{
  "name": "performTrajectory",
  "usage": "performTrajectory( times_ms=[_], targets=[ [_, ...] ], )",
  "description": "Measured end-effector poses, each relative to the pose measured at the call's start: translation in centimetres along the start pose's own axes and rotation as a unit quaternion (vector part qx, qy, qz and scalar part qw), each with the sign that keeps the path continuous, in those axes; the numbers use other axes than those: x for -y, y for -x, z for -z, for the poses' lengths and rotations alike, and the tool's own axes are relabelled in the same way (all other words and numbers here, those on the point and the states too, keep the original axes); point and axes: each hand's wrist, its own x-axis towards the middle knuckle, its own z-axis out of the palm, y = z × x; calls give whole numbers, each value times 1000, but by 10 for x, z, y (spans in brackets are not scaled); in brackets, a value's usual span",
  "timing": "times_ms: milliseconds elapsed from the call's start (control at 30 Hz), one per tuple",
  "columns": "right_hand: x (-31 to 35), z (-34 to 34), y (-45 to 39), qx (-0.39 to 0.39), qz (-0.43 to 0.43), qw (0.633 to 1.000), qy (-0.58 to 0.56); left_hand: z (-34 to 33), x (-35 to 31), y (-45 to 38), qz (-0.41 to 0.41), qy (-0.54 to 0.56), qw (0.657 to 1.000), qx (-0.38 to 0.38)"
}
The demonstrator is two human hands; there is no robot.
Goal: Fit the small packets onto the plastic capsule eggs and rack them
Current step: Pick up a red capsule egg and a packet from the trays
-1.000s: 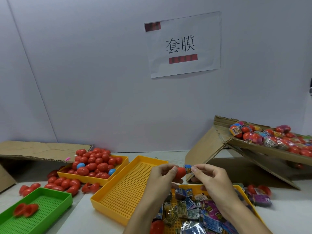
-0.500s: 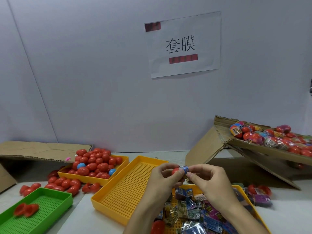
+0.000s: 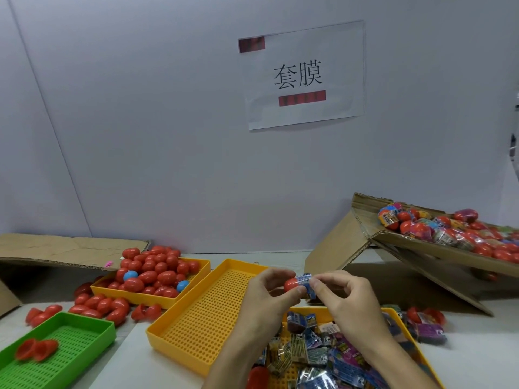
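Left hand (image 3: 266,297) pinches a red egg (image 3: 290,284) in closed fingers; right hand (image 3: 341,301) fingers grip a blue packet (image 3: 304,280) partway over its end, above the trays. Uneven pulling could tear the packet or pop the egg free.

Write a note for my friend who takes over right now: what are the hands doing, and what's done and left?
Left hand: pinching a red egg.
Right hand: pinching a blue packet partway over that egg.
Bare eggs: heaped in the yellow tray.
Loose packets: near yellow tray.
Done: wrapped eggs on the cardboard ramp.
Left: finish this packet, rack the egg, then carry on.
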Motion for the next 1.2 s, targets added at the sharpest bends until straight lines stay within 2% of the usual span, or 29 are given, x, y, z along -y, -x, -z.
performTrajectory(
  times_ms=[233, 633, 1200],
  targets=[
    [-1, -3, 0, -8, -38, 998, -50, -1, -2, 3, -28, -36, 999, 28],
    [-3, -3, -3, -17, -110, 983, -143, -2, -2, 2, -25, 2, 999, 26],
    [1, -3, -1, -5, -125, 980, -152, -2, -2, 1, -49, -25, 998, 33]
  ],
)
